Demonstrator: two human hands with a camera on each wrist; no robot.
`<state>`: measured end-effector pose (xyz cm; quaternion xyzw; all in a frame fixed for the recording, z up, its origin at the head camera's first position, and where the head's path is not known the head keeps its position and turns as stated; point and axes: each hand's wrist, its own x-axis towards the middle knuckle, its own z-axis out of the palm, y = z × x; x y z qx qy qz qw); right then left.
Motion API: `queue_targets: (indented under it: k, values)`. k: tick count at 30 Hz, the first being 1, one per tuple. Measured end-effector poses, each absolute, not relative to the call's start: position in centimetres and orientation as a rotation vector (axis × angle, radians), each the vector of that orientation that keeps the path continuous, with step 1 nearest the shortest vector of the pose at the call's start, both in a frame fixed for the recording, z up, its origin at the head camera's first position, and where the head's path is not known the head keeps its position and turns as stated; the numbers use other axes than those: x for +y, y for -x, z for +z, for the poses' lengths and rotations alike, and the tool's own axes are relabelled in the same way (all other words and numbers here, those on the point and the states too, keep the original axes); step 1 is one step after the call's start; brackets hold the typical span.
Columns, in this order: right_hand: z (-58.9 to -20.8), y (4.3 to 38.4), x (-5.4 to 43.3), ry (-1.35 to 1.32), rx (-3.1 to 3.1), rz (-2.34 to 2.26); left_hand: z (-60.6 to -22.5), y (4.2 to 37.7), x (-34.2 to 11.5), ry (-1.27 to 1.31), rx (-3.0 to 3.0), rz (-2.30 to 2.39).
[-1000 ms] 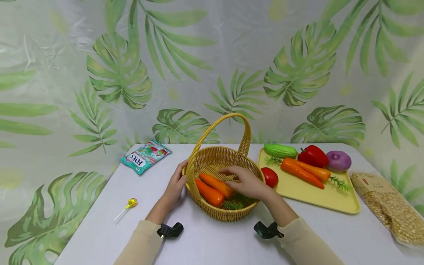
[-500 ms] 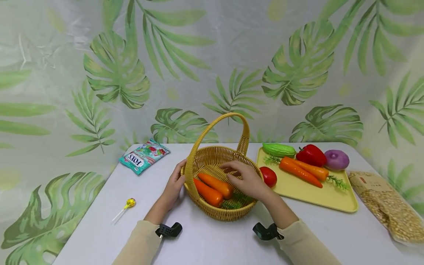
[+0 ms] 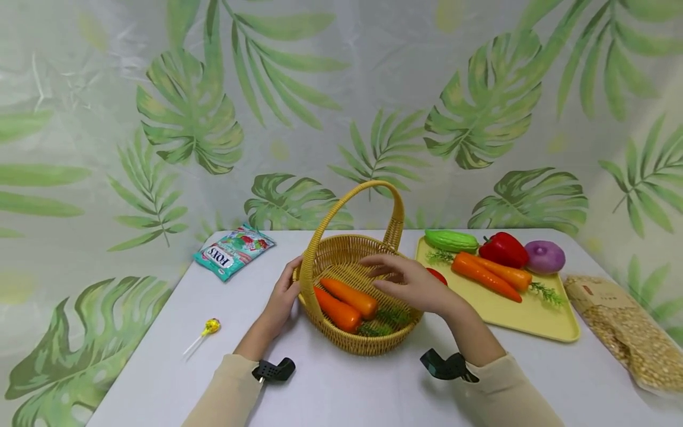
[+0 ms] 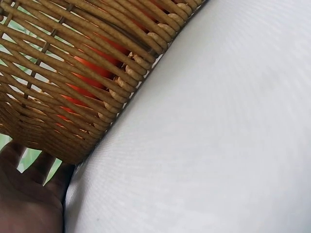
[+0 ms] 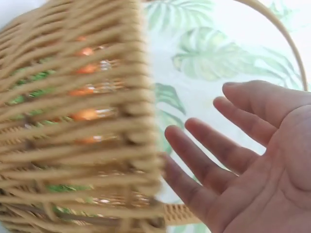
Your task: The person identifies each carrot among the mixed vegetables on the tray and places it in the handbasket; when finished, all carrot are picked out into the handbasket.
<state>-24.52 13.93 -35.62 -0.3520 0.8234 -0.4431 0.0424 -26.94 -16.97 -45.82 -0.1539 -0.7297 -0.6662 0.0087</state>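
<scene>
The wicker basket (image 3: 363, 347) stands at the centre of the frame in front of you, with two carrots (image 3: 349, 296) lying side by side in it, greens toward the lower right. Judging by how they rest, those two are settled in; left outside, on the yellow tray (image 3: 512, 324) at right of frame, are two more carrots (image 3: 482, 277), a green gourd (image 3: 452, 240), a red pepper (image 3: 504, 250) and a purple onion (image 3: 545, 257).

Your left hand (image 3: 280, 299) holds the basket's left side, fingers against its outer wall. Your right hand (image 3: 413, 284) hangs over the basket's right part, fingers loosely bent and apart, palm bare in the right wrist view, gripping nothing.
</scene>
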Motion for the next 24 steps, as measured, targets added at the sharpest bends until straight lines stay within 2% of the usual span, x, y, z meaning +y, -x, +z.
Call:
queue_targets:
  k: [10,24]
  values:
    - [-33.9,24.3,16.5,0.974,2.496,-1.381,-45.6,26.7,-16.8,0.521,-2.247,-2.075]
    - [-34.7,26.1,21.0,0.792,2.562,-1.445,-45.6,26.7,-16.7,0.506,-2.266,-2.053]
